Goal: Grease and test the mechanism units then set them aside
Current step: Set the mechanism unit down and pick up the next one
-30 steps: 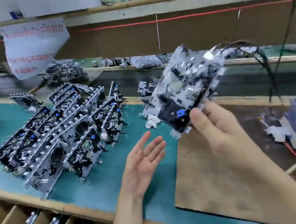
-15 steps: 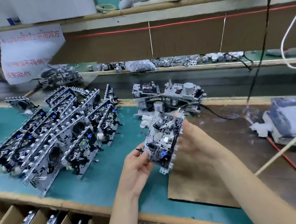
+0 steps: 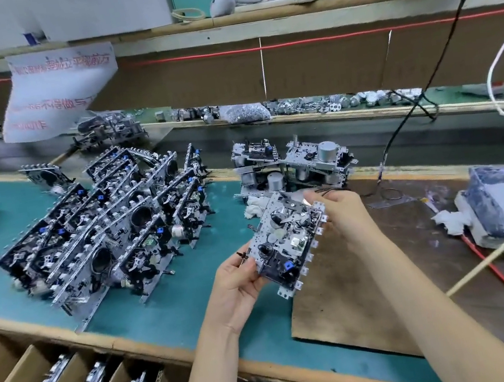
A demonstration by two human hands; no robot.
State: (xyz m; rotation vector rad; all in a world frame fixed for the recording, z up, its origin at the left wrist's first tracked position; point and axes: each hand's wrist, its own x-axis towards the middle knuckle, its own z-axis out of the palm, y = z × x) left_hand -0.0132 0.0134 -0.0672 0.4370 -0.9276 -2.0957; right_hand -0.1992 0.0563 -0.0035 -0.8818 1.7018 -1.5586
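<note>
Unit: the mechanism unit point(image 3: 287, 241) is held low at centre above the table point(image 3: 178, 316), no longer raised at 1 o'clock.
Left: the left grip point(image 3: 237, 278), spread and empty a second ago, now holds the unit's 7 o'clock edge.
Right: the right grip point(image 3: 342, 213) clasps its 2 o'clock edge.
Meaning: probably hand-testing; the leaning stack point(image 3: 104, 239) at 9 o'clock looks like its destination.

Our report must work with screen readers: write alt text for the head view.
Two hands hold one mechanism unit over a green bench: left hand at its near edge, right hand at its far edge. At left, rows of units lean together.
</note>
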